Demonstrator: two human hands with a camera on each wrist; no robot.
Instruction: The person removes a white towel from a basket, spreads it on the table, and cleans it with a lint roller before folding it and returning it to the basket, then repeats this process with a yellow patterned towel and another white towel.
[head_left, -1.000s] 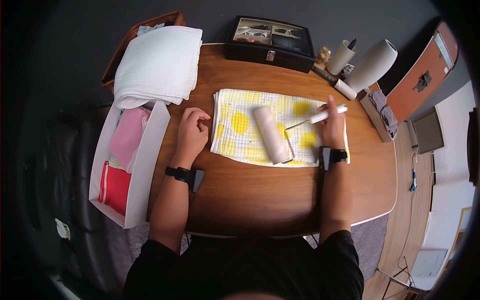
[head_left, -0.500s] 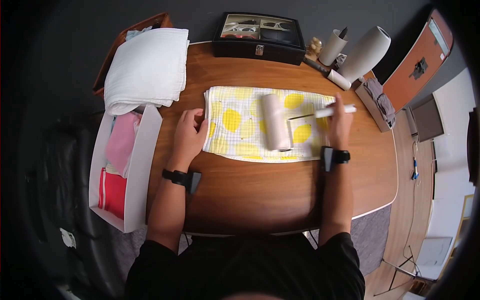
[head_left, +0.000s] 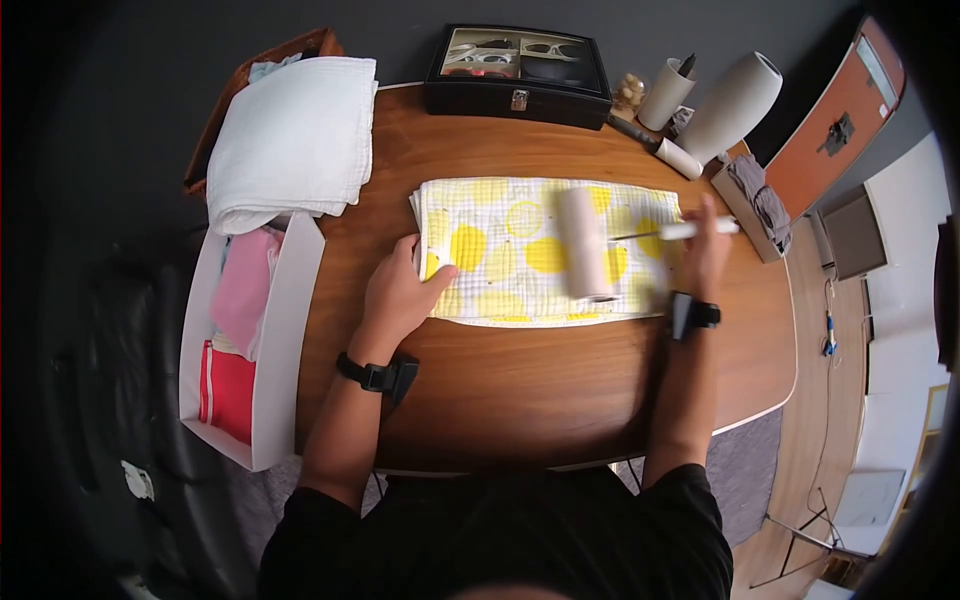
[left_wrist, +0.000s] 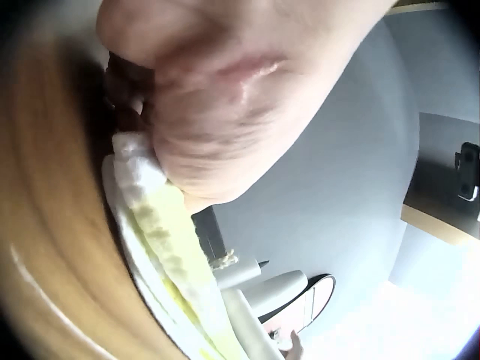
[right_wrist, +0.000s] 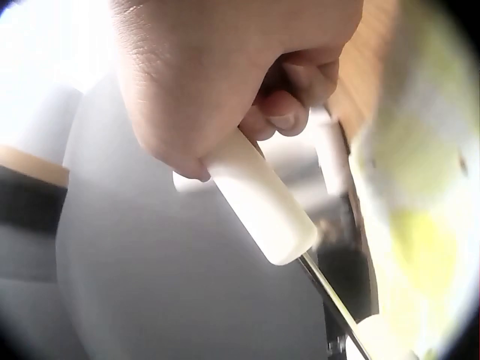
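Observation:
A folded cloth (head_left: 497,250), white with yellow fruit-like prints, lies on the wooden table. My left hand (head_left: 398,295) pinches its left edge, thumb on top and fingers at the side and beneath. The cloth's layered edge (left_wrist: 166,225) shows below that hand in the left wrist view. My right hand (head_left: 707,252) grips the white handle (right_wrist: 259,199) of a lint roller, whose pale roll (head_left: 582,245) is blurred over the right half of the cloth. A thin metal rod (right_wrist: 330,296) joins handle and roll.
Left stands a white box (head_left: 290,340) of folded clothes, with a white folded cloth (head_left: 295,135) behind it. A black glasses case (head_left: 518,105) sits at the back. Rear right are a second lint roller (head_left: 678,160), a pale vase (head_left: 735,105) and a narrow box (head_left: 740,225) with grey cloth.
The lint roller has moved to the right across the cloth with my right hand. My left hand has come right from beside the cloth and taken hold of its left edge.

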